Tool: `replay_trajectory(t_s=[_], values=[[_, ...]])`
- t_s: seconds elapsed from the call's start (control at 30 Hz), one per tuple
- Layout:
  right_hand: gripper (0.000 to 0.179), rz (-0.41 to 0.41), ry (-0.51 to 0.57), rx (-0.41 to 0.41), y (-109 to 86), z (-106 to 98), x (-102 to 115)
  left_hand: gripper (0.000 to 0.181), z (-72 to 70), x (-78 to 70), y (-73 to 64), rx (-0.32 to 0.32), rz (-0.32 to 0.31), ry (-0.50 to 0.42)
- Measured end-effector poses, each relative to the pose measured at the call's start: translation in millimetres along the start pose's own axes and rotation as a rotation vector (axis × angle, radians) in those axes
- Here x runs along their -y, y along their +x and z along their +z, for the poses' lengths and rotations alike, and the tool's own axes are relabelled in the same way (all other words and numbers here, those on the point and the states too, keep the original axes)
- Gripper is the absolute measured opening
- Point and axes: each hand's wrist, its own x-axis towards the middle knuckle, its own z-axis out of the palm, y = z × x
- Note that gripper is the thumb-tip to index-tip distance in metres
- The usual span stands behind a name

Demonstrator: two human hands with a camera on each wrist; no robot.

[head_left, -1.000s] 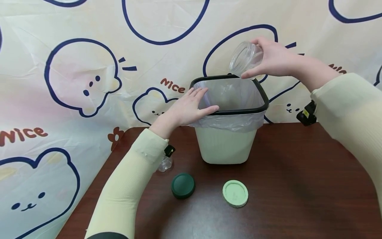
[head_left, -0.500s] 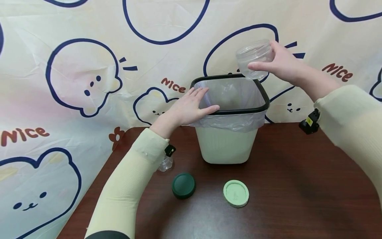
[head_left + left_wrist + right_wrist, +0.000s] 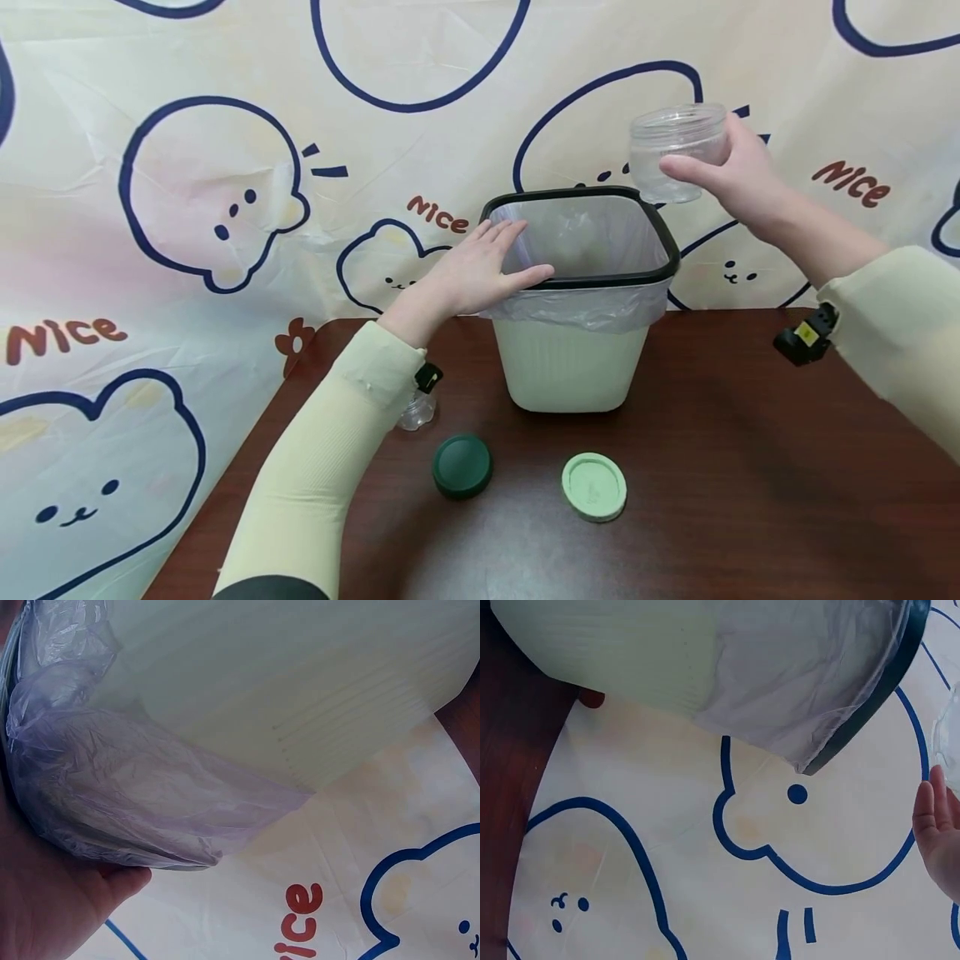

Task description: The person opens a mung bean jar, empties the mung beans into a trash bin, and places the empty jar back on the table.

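My right hand (image 3: 750,179) grips a clear plastic jar (image 3: 671,137) without a lid, held upright over the back right corner of the bin. The jar looks empty. The pale green trash bin (image 3: 573,367) has a black rim and a translucent bag folded over it. My left hand (image 3: 476,271) rests on the bin's near left rim, fingers straight and thumb spread along the front edge. In the left wrist view, part of that hand (image 3: 52,900) shows against the bag (image 3: 150,780). The right wrist view catches fingers (image 3: 934,810) on the jar at its right edge.
On the dark wooden table (image 3: 750,467) lie a dark green lid (image 3: 462,467) and a light green lid (image 3: 594,487). A small clear container (image 3: 417,412) is partly hidden behind my left sleeve. A cartoon-printed cloth (image 3: 225,192) hangs behind the table.
My right hand has moved right and turned the jar from tilted over the bin to upright. My left hand stays on the rim.
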Motion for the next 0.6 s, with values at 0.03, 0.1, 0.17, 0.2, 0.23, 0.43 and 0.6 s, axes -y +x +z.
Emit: replay_trajectory(t_s=[0.03,0.1,0.17,0.2,0.23,0.43,0.6], values=[[0.069,-0.011,0.017,-0.014,-1.8,-1.4,-0.9,0.088,-0.2,-0.1,0.1,0.002,0.0,0.001],[0.066,-0.03,0.049,-0.035,-5.4,-5.5,-3.6,0.087,-0.7,-0.3,-0.3,0.0,0.0,-0.001],[0.065,-0.036,0.074,-0.049,-9.7,-11.0,-7.4,0.087,-0.9,-0.3,-0.2,0.001,0.0,-0.001],[0.064,-0.042,0.078,-0.06,-12.0,-13.6,-9.2,0.087,-0.9,-0.3,-0.1,0.001,0.001,-0.001],[0.064,-0.039,0.079,-0.065,-14.5,-16.4,-11.6,0.088,-1.0,-0.2,-0.1,0.002,0.002,0.0],[0.065,0.026,0.034,-0.111,-34.8,-29.8,-26.6,0.088,-0.3,0.3,0.2,0.008,0.007,0.004],[0.066,0.082,-0.018,-0.166,-55.8,-30.8,-37.5,0.088,-1.0,0.4,0.4,0.008,0.007,0.003]])
